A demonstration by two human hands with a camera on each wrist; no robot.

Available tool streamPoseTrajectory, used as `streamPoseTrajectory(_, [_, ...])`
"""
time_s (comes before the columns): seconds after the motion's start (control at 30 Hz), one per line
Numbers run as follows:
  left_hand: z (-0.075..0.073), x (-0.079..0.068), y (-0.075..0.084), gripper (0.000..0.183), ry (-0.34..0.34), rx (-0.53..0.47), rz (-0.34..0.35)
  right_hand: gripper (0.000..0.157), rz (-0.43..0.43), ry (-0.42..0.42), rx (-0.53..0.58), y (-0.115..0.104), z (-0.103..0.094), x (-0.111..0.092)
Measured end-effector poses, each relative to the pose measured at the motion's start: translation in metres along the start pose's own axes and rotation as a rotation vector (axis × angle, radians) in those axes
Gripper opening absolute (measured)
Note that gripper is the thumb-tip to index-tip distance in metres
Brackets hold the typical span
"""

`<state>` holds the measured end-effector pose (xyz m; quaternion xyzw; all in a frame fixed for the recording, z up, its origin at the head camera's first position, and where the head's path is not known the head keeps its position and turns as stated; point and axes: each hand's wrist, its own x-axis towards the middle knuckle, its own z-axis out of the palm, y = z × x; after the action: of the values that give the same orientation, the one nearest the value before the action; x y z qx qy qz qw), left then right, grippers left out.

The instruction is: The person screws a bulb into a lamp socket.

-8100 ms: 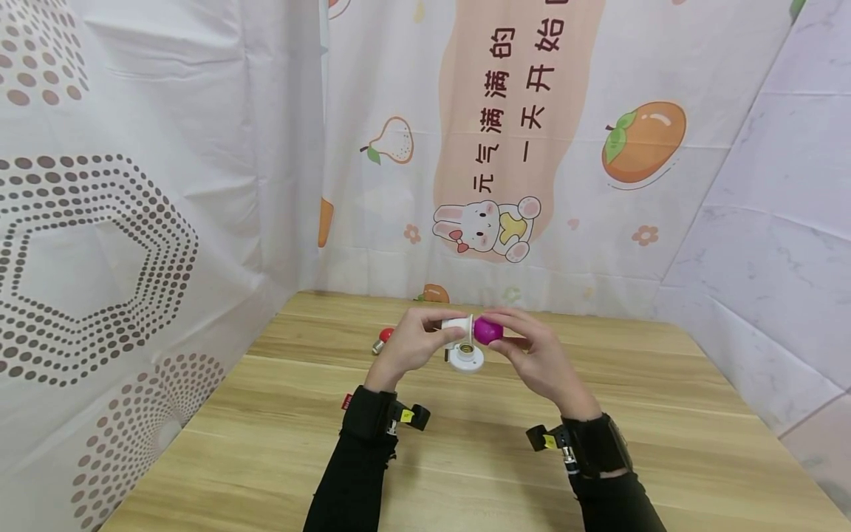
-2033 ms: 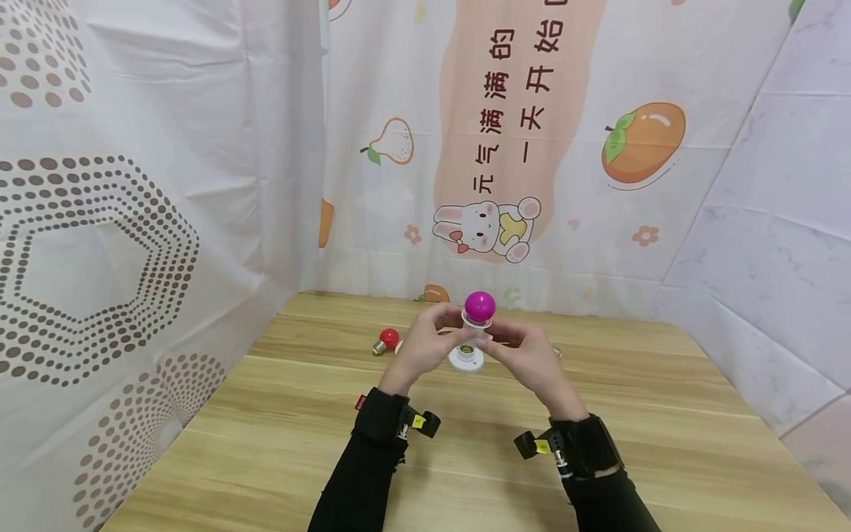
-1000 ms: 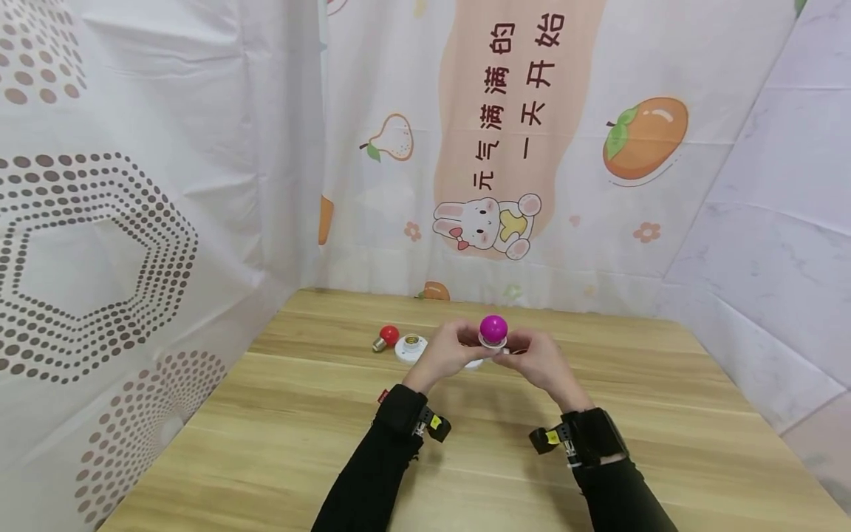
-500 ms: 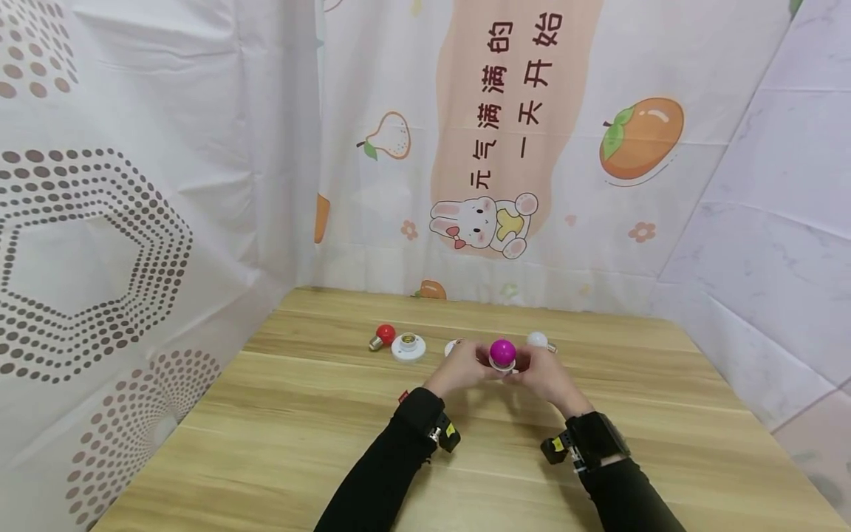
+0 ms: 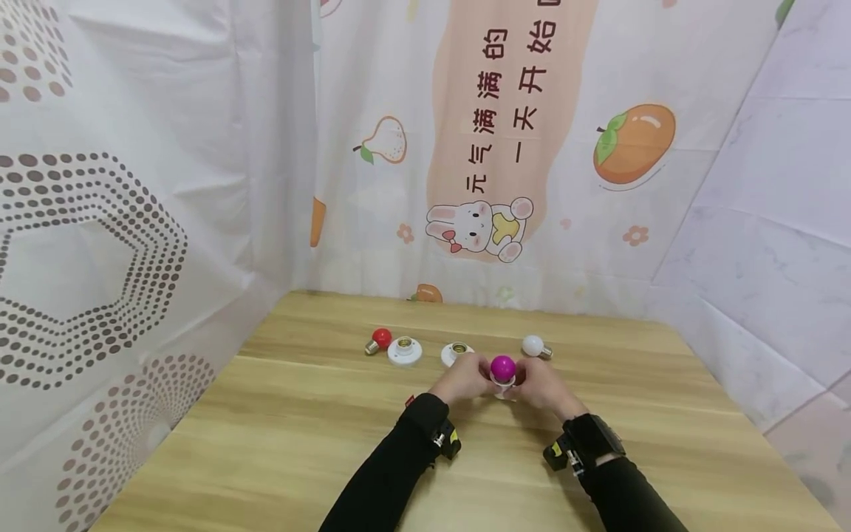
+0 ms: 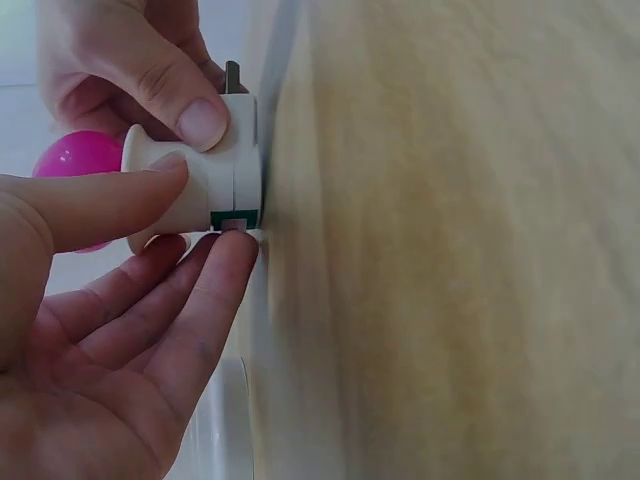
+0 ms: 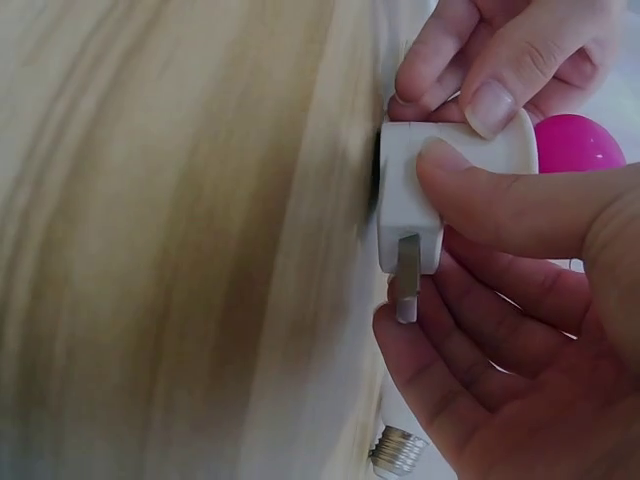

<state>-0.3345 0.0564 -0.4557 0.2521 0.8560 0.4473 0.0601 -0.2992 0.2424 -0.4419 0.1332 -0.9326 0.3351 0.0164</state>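
Observation:
Both hands hold a white plug-in bulb socket [image 7: 402, 180] with a magenta bulb [image 5: 503, 368] seated in its top. It stands upright, its base right at the tabletop. My left hand [image 5: 465, 378] pinches one side between thumb and fingers, beside a small green-edged switch [image 6: 235, 222]. Opposite it, my right hand [image 5: 544, 384] grips with the thumb on the white body and fingers behind. A flat metal prong [image 7: 408, 285] sticks out sideways toward the right hand's fingers.
Behind the hands on the wooden table [image 5: 299, 443] lie a red bulb [image 5: 382, 338], a round white lamp base [image 5: 405, 351], a second such base [image 5: 455, 352] partly behind the left hand, and a white bulb [image 5: 532, 345]. A patterned curtain [image 5: 372, 244] hangs behind.
Earlier the magenta bulb was held sideways at the socket's mouth; then it sat upright in it. Both hands have since lowered the socket toward the table and slightly right, uncovering the bases and white bulb.

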Motion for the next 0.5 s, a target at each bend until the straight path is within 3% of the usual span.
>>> streamPoseTrajectory(0.5, [0.003, 0.000, 0.001, 0.013, 0.018, 0.028, -0.012, 0.025, 0.033, 0.020, 0.002, 0.004, 0.007, 0.010])
